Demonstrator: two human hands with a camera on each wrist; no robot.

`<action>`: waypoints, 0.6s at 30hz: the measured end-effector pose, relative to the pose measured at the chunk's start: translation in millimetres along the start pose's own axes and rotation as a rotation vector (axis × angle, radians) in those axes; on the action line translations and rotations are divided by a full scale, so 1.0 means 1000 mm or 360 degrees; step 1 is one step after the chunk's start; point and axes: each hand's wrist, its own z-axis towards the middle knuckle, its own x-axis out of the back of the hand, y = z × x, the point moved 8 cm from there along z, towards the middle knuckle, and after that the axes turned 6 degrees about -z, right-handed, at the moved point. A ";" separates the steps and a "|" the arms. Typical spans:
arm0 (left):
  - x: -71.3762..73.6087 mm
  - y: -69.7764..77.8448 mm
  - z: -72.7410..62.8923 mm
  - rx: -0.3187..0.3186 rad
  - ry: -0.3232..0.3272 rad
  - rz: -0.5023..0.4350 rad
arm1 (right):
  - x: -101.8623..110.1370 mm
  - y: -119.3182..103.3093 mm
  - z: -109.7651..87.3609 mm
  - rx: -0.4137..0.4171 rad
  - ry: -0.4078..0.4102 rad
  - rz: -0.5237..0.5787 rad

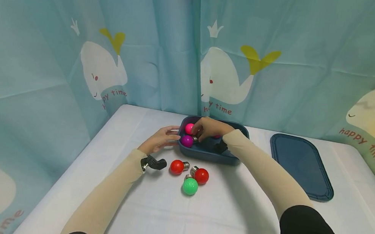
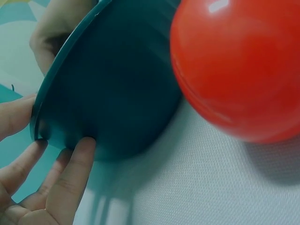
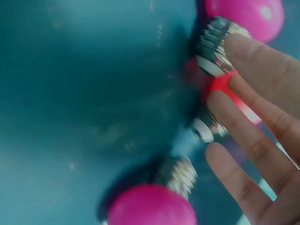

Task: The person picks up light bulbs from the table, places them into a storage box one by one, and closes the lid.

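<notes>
Hands [image 1: 162, 139] [image 1: 213, 127] reach the tub [image 1: 209, 156] (left touching outside, right among bulbs [image 1: 187, 141]).

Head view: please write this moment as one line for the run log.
left hand: touching dark container | right hand: inside it, near purple bulb | table: two red bulbs, green bulb | right side: flat tray
</notes>
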 end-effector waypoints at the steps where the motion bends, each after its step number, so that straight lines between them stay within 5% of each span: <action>1: 0.000 -0.001 0.000 0.0002 0.0001 -0.0004 | 0.003 0.000 -0.004 -0.0001 0.0011 -0.0007; 11: -0.002 -0.003 0.002 0.0002 -0.0025 -0.0017 | 0.043 -0.036 -0.061 0.0026 0.0191 -0.0187; 18: -0.001 0.001 0.000 -0.0003 -0.0025 -0.0019 | 0.045 -0.068 -0.101 0.0049 0.0315 -0.0368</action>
